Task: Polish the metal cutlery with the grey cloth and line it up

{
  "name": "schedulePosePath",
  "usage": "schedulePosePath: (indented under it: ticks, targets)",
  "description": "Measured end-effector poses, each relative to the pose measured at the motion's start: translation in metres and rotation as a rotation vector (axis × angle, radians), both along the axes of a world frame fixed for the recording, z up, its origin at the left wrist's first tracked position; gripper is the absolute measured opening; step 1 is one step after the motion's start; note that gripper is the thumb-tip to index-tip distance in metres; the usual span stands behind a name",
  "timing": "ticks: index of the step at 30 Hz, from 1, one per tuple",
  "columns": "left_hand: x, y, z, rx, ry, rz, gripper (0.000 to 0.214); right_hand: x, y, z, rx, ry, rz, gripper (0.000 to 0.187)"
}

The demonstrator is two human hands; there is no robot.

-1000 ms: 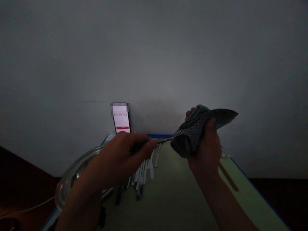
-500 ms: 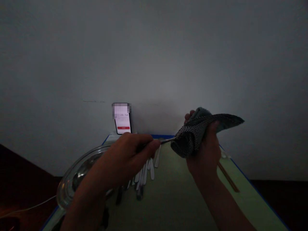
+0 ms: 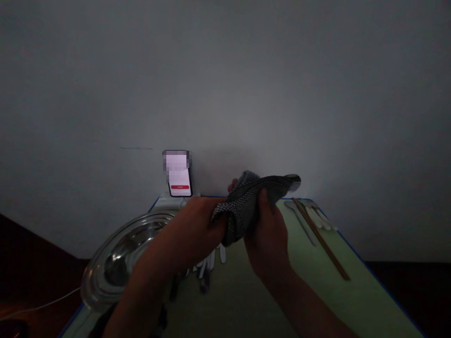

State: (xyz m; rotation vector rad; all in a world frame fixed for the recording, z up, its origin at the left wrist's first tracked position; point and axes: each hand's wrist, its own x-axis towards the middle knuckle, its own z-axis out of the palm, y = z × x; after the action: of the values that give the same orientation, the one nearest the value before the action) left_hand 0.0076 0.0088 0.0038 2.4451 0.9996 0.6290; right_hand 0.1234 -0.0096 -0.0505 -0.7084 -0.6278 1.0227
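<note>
Above the green tabletop [image 3: 246, 295], clamps a checked cloth [image 3: 241, 209] in the right hand [image 3: 271, 234], probably to wrap the apparent spoon tip [image 3: 293, 181] poking out beyond; tucks the left hand [image 3: 199, 230] into the near end, too hidden to tell the grip; has wooden chopsticks [image 3: 323, 242] on the right, well apart from the cutlery pile [image 3: 212, 259] beside the steel basin [image 3: 102, 245], perhaps against mixing; has the phone [image 3: 180, 177] propped by the wall [image 3: 282, 94], likely for easy viewing
</note>
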Motion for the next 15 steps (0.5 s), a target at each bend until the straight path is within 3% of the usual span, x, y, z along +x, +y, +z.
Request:
schedulePosePath:
  ticks: [4, 9, 13, 15]
  targets:
    - [-0.01, 0.0, 0.005, 0.026, 0.128, 0.073, 0.033, 0.012, 0.008, 0.002, 0.02, 0.035, 0.028, 0.047]
    - [-0.017, -0.004, 0.013, 0.077, 0.156, 0.131, 0.038, 0.034, 0.015, 0.008, 0.115, -0.086, -0.077, 0.047]
    - [-0.029, -0.008, 0.018, 0.012, 0.108, 0.091, 0.038, 0.059, 0.01, 0.014, 0.15, -0.448, -0.222, 0.04]
    - [-0.038, -0.009, 0.018, -0.013, 0.095, 0.062, 0.038, 0.075, 0.003, 0.019, 0.118, -0.723, -0.185, 0.032]
